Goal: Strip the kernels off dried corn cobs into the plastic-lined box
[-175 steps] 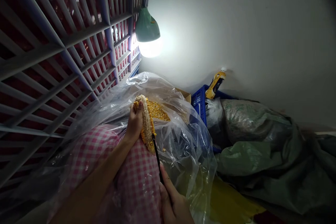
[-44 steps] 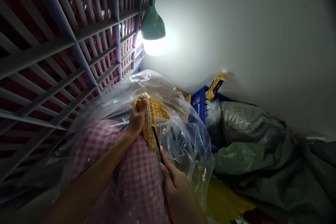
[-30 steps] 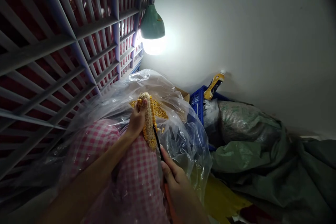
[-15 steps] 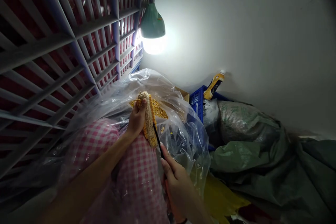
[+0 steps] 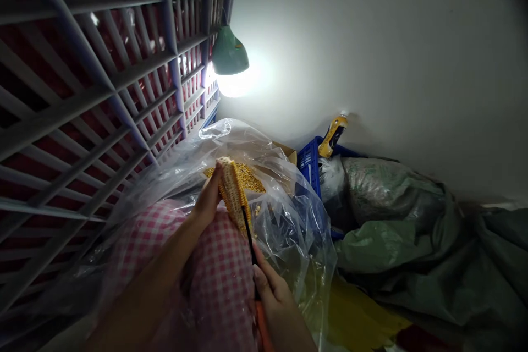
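Head view: beyond the corncob (image 5: pixel 233 197), clear plastic (image 5: pixel 284 225) overlaps a blue crate (image 5: pixel 309 164).

Dim room, pale wall (image 5: pixel 391 55) lit brightest around one green-capped hanging bulb (image 5: pixel 230 55), tall slatted plastic lattice (image 5: pixel 170 38) along left, blue crate (image 5: pixel 309 162) near wall, dull green sacking (image 5: pixel 379 247) heaped right, yellow sheet (image 5: pixel 355 308) low down.

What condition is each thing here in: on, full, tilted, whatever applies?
Corn cob: partly stripped, tilted
Left hand: closed around the cob
Tool: held, black tip at the cob
Right hand: closed around the tool
Loose kernels: heaped
Clear plastic: crumpled
Lamp: lit, hanging
Yellow bottle: tilted, capped
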